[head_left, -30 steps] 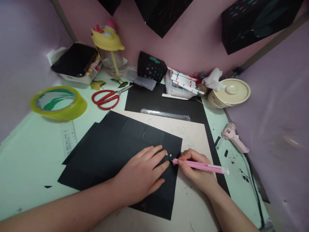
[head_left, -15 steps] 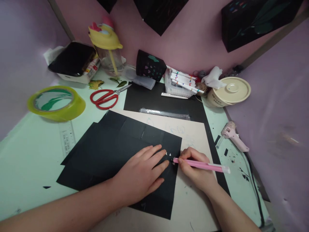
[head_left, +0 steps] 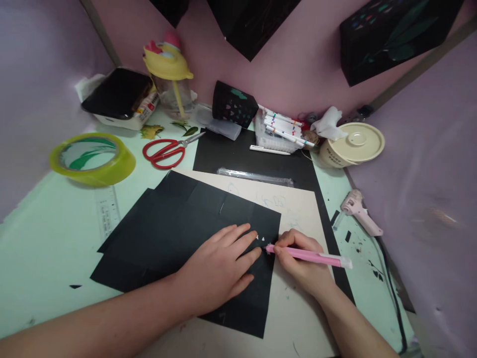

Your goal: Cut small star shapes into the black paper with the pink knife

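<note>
My left hand (head_left: 218,266) lies flat with its fingers spread on a folded sheet of black card (head_left: 175,226), pressing it down. In my right hand (head_left: 311,279) is a slim pink pen-shaped craft knife (head_left: 316,256), pinched near its front end. Its tip touches the card near the right edge, just beside my left fingertips; the blade itself is too small to make out. Small pale triangular cut-outs (head_left: 263,238) show in the card close to the tip. Under the card is a pale board (head_left: 298,298) with faint pen marks.
Red-handled scissors (head_left: 164,153), a roll of yellow tape (head_left: 124,166) and a clear ruler (head_left: 108,214) lie on the left. White markers (head_left: 283,130) fill a basket at the back. On the right are a lidded cream bowl (head_left: 367,141) and a pink glue gun (head_left: 359,211) with its cord.
The view has shifted slightly. The knife tip has moved very slightly at the card's right edge; my left hand stays in the same place on the card.
</note>
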The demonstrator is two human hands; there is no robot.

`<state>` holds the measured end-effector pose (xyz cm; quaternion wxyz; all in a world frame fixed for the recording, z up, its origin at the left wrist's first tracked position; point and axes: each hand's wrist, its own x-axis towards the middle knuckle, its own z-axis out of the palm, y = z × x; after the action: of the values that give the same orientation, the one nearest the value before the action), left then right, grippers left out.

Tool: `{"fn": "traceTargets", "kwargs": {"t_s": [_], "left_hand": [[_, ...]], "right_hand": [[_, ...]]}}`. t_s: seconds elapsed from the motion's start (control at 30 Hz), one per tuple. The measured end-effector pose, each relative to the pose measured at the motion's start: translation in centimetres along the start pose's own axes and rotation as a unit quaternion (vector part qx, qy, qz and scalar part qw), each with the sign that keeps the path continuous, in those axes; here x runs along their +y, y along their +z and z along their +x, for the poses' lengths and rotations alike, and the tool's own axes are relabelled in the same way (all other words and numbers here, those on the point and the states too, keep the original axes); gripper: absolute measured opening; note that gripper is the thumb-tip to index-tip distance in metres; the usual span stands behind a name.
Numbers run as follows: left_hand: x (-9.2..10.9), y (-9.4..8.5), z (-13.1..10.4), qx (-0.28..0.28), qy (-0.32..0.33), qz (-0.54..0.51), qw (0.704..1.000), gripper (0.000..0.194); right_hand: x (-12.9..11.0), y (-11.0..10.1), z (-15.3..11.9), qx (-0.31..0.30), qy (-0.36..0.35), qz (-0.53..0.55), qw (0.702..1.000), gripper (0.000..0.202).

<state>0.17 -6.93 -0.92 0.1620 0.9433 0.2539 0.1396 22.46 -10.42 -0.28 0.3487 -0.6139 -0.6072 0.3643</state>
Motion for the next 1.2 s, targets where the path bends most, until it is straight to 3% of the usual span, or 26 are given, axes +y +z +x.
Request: {"fn": "traceTargets", "kwargs": {"t_s": [0.53, 0.8, 0.87, 1.07, 1.2], "left_hand": [[-0.1, 0.1, -0.1, 0.017, 0.002, -0.001, 1.0, 0.039], [-0.2, -0.3, 0.2, 0.021, -0.022, 0.028, 0.999, 0.037], [-0.2, -0.3, 0.2, 0.021, -0.023, 0.027, 0.999, 0.036], [-0.3, -0.2, 0.0, 0.033, -0.018, 0.027, 0.999, 0.036], [-0.2, -0.2, 0.0, 0.032, -0.021, 0.032, 0.999, 0.035]], "right_hand": [[0.0, -0.2, 0.1, 0.021, -0.007, 0.033, 0.999, 0.021], [0.5, -0.2, -0.4, 0.161, -0.028, 0.037, 0.986, 0.013], [0.1, -0.3, -0.5, 0.153, -0.009, 0.05, 0.987, 0.017], [-3.4, -0.9, -1.1, 0.046, 0.056, 0.01, 0.997, 0.014], [-3.4, 0.8, -1.1, 0.083, 0.044, -0.019, 0.995, 0.008]]}}
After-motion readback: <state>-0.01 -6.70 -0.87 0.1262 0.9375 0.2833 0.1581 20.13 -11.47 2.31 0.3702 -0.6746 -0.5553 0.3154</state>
